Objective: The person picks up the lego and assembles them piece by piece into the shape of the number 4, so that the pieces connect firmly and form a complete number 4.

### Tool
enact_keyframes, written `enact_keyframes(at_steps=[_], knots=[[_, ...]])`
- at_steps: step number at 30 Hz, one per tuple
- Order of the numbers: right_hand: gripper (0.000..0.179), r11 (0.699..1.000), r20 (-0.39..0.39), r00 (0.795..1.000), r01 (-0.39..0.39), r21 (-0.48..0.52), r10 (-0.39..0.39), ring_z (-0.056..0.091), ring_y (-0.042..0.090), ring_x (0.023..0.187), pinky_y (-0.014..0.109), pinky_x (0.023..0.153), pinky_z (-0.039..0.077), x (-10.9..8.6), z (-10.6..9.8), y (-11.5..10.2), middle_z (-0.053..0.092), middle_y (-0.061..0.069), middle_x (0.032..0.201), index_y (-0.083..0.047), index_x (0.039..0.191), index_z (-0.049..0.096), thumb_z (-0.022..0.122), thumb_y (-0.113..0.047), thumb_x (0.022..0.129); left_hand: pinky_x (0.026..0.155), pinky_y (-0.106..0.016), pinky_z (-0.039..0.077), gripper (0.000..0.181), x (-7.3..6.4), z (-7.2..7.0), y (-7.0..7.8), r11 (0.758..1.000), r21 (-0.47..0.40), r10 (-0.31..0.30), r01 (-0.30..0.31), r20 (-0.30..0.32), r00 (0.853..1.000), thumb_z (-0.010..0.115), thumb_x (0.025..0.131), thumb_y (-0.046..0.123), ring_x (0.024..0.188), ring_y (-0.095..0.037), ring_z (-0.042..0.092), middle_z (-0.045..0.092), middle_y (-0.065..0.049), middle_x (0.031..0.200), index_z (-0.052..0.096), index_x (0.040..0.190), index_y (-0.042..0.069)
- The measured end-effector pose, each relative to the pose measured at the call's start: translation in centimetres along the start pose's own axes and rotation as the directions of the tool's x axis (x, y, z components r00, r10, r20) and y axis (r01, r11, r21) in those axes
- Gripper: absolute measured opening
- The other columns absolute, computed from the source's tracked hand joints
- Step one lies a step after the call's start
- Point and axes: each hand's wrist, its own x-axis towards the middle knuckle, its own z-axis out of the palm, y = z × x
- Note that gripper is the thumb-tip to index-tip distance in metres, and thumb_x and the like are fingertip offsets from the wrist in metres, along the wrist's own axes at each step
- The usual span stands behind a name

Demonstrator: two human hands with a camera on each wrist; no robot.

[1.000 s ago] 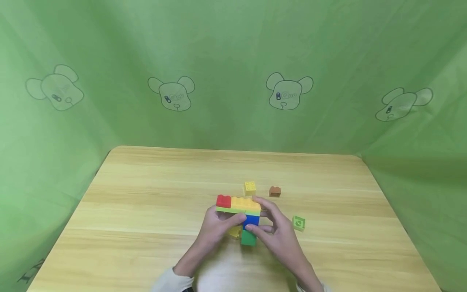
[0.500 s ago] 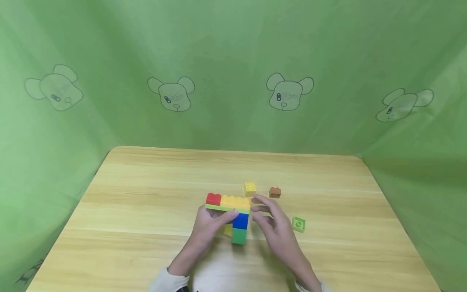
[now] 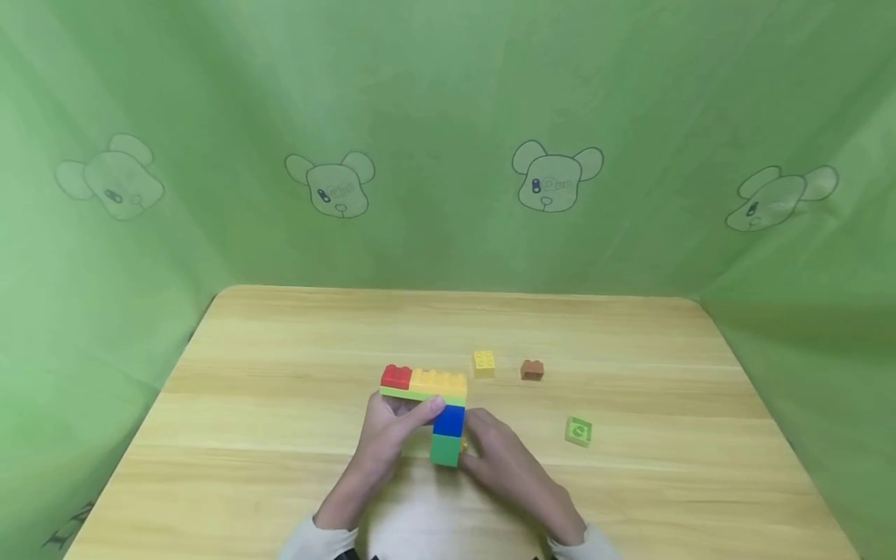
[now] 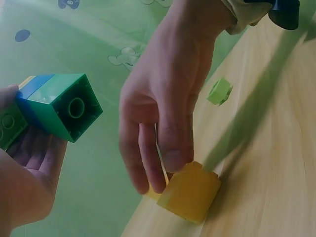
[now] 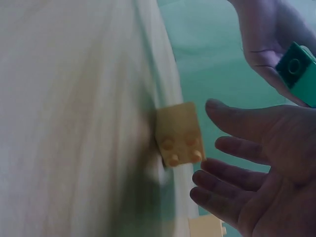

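My left hand (image 3: 387, 432) holds up an L-shaped build of toy building bricks (image 3: 448, 421), its thumb along the near side. A red and a yellow brick top a light green strip; a blue and a green brick hang below its right end. The green brick's hollow underside (image 4: 76, 107) faces the left wrist camera. Just right of the build, my right hand (image 3: 505, 460) reaches down at a studded yellow brick (image 5: 178, 131) on the table. Its thumb and fingers are spread near that brick, without closing round it. In the head view the build mostly hides this brick.
Farther back on the wooden table (image 3: 280, 334) stand another yellow brick (image 3: 484, 363) and a brown brick (image 3: 532, 370). A light green brick (image 3: 579, 431) lies to the right, hollow side showing. A green curtain (image 3: 448, 249) surrounds the table's far sides.
My right hand has let go of the build and dropped down toward the yellow brick on the table. My left hand has carried the build to the left.
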Motion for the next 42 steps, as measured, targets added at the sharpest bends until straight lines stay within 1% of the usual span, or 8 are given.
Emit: enact_keyframes(at_steps=[10, 17, 23, 28, 31, 37, 39, 42], knots=[[0.038, 0.998, 0.023, 0.999, 0.025, -0.063, -0.024, 0.061, 0.013, 0.086, 0.028, 0.077, 0.054, -0.2, 1.3, 0.4, 0.065, 0.001, 0.097, -0.006, 0.118, 0.061, 0.069, -0.013, 0.081, 0.082, -0.038, 0.055, 0.036, 0.1, -0.2, -0.4, 1.000, -0.010, -0.012, 0.012, 0.003, 1.000, 0.070, 0.085, 0.015, 0.098, -0.029, 0.063, 0.064, -0.016, 0.109, 0.057, 0.117, 0.002], [0.040, 0.996, -0.047, 0.999, -0.023, -0.082, 0.019, 0.058, 0.008, 0.098, 0.029, 0.086, 0.052, -0.7, 0.9, 0.7, 0.062, -0.002, 0.113, -0.013, 0.121, 0.059, 0.068, -0.028, 0.085, 0.090, -0.039, 0.051, 0.038, 0.2, -0.6, -0.4, 1.000, -0.012, -0.006, 0.006, 0.006, 1.000, 0.069, 0.087, 0.018, 0.105, -0.030, 0.060, 0.062, -0.016, 0.113, 0.056, 0.119, 0.003], [0.040, 0.993, -0.135, 0.985, -0.098, 0.061, 0.106, 0.054, 0.003, 0.102, 0.030, 0.089, 0.050, -1.2, -0.6, 0.7, 0.060, -0.011, 0.112, -0.020, 0.120, 0.060, 0.072, -0.030, 0.084, 0.089, -0.038, 0.052, 0.040, 0.5, -0.8, -0.3, 1.000, 0.005, -0.031, 0.031, 0.032, 0.999, 0.069, 0.087, 0.020, 0.104, -0.028, 0.060, 0.061, -0.015, 0.114, 0.055, 0.120, 0.004], [0.042, 0.993, -0.265, 0.963, -0.013, 0.116, 0.044, 0.057, 0.008, 0.102, 0.033, 0.086, 0.053, -1.3, -2.0, 0.6, 0.060, -0.005, 0.119, -0.014, 0.125, 0.058, 0.071, -0.023, 0.085, 0.088, -0.037, 0.052, 0.041, 0.7, -1.0, -0.3, 0.999, 0.015, -0.040, 0.040, 0.047, 0.998, 0.069, 0.087, 0.020, 0.102, -0.027, 0.060, 0.061, -0.016, 0.114, 0.054, 0.121, 0.003], [0.042, 0.985, -0.305, 0.952, 0.016, 0.169, 0.036, 0.056, 0.014, 0.110, 0.035, 0.088, 0.052, -1.3, -2.6, 0.4, 0.057, -0.002, 0.126, -0.013, 0.129, 0.055, 0.066, -0.024, 0.090, 0.088, -0.036, 0.052, 0.041, 0.9, -1.1, -0.5, 0.999, 0.019, -0.051, 0.051, 0.035, 0.998, 0.070, 0.087, 0.021, 0.103, -0.027, 0.060, 0.061, -0.015, 0.114, 0.054, 0.121, 0.003], [0.040, 0.947, -0.299, 0.952, 0.035, 0.319, 0.065, 0.055, 0.018, 0.110, 0.034, 0.092, 0.050, -1.3, -3.6, -0.1, 0.054, 0.001, 0.120, -0.013, 0.133, 0.051, 0.058, -0.024, 0.095, 0.085, -0.036, 0.053, 0.038, 1.1, -1.0, -0.8, 0.996, 0.034, -0.081, 0.079, 0.039, 0.996, 0.070, 0.086, 0.021, 0.097, -0.025, 0.061, 0.063, -0.015, 0.109, 0.056, 0.118, 0.003], [0.041, 0.913, -0.296, 0.951, 0.044, 0.406, 0.086, 0.055, 0.018, 0.111, 0.032, 0.092, 0.050, -1.1, -4.0, -0.3, 0.053, 0.004, 0.122, -0.011, 0.132, 0.050, 0.060, -0.022, 0.094, 0.085, -0.036, 0.053, 0.038, 1.2, -1.0, -0.9, 0.996, 0.035, -0.078, 0.077, 0.050, 0.996, 0.070, 0.087, 0.020, 0.096, -0.025, 0.061, 0.062, -0.015, 0.108, 0.056, 0.117, 0.003], [0.046, 0.836, -0.292, 0.949, 0.061, 0.545, 0.121, 0.056, 0.020, 0.112, 0.030, 0.091, 0.049, -0.9, -4.6, -0.6, 0.053, 0.010, 0.125, -0.006, 0.130, 0.046, 0.066, -0.017, 0.090, 0.088, -0.036, 0.051, 0.038, 1.4, -0.9, -1.0, 0.997, 0.032, -0.066, 0.064, 0.061, 0.996, 0.069, 0.087, 0.020, 0.099, -0.026, 0.060, 0.061, -0.015, 0.110, 0.055, 0.117, 0.003]])
